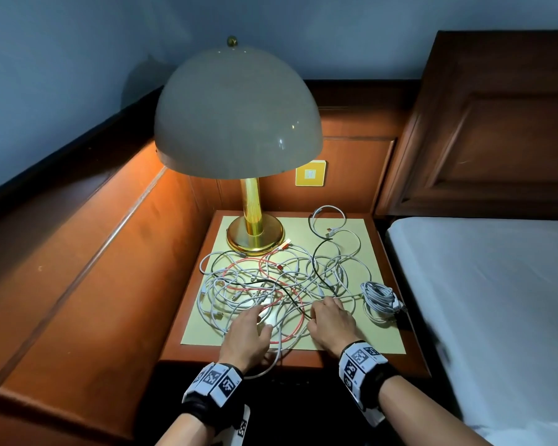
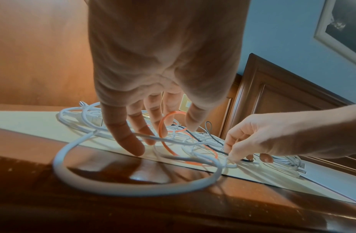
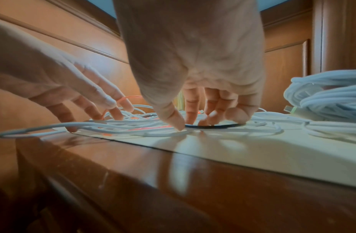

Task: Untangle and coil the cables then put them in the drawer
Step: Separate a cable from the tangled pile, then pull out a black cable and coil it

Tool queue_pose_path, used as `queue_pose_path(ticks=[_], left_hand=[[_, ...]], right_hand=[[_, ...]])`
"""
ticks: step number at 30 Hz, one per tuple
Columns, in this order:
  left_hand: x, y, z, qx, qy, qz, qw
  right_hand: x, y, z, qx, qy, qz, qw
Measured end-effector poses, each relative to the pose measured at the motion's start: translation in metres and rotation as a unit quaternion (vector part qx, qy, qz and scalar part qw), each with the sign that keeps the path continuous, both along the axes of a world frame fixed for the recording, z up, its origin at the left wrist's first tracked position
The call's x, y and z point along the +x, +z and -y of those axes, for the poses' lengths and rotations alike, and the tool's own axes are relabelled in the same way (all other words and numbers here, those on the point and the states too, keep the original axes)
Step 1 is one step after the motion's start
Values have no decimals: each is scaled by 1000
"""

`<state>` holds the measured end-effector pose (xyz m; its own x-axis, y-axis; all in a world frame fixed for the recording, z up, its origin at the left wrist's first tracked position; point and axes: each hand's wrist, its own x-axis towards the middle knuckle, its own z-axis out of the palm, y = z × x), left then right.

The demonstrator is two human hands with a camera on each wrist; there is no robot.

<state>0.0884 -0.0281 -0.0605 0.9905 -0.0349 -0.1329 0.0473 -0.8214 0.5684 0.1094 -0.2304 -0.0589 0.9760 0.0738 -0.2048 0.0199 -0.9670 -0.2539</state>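
A tangle of white cables (image 1: 303, 272) with an orange cable (image 1: 298, 312) and a black cable (image 1: 316, 262) lies on the nightstand's pale yellow mat (image 1: 368, 339). My left hand (image 1: 258, 320) rests on the front of the tangle with its fingers (image 2: 133, 141) spread straight among white strands and the orange cable (image 2: 163, 126). My right hand (image 1: 316, 313) is beside it, fingers curled down, thumb and fingertips (image 3: 179, 124) pinching the black cable (image 3: 217, 126). One white loop (image 2: 113, 189) hangs over the front edge. A coiled white bundle (image 1: 379, 297) sits right of my right hand. The drawer is hidden.
A brass lamp with a dome shade (image 1: 239, 123) stands at the back left, its base (image 1: 255, 233) touching the cables. Wooden panelling closes the left and back. A bed with a white sheet (image 1: 496, 284) runs along the right. A yellow wall plate (image 1: 310, 173) sits behind.
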Motion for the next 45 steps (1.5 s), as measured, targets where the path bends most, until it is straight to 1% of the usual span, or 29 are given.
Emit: queue_pose_path(ticks=[3, 5, 9, 11, 13, 16, 19, 22, 25, 28, 30, 34, 36, 40, 45], left_hand=[[-2, 1, -3, -1, -7, 2, 1000], [-3, 2, -5, -6, -8, 4, 1000], [-4, 7, -4, -25, 8, 36, 999], [-3, 13, -1, -42, 7, 67, 997], [1, 20, 4, -53, -2, 100, 994], [7, 30, 14, -70, -14, 134, 988], [13, 39, 24, -82, -9, 134, 988], [17, 40, 27, -83, -11, 123, 989], [19, 34, 29, -58, -29, 115, 991], [19, 25, 28, -49, -1, 122, 991], [18, 21, 28, -45, -3, 128, 991], [12, 18, 31, -59, -42, 122, 990], [12, 15, 30, -56, -43, 120, 990], [13, 16, 29, -67, -23, 141, 987], [14, 19, 30, -92, 22, 151, 984]], right_hand=[[0, -2, 1, 27, -8, 16, 999], [-1, -1, 4, 65, -21, 34, 997], [-5, 9, 10, 143, -46, 97, 984], [-7, 15, 12, 177, -45, 145, 972], [-10, 24, 11, 208, -36, 215, 953], [-17, 42, 7, 219, -4, 311, 925], [-27, 55, 2, 237, 27, 343, 909], [-36, 58, 4, 272, 61, 332, 901], [-44, 54, 6, 297, 74, 284, 909], [-53, 48, 7, 333, 76, 252, 905], [-61, 45, 7, 348, 77, 243, 902], [-76, 45, 7, 373, 69, 242, 893], [-83, 49, 7, 381, 66, 246, 889], [-98, 59, 10, 401, 71, 233, 883], [-110, 65, 22, 440, 48, 206, 873]])
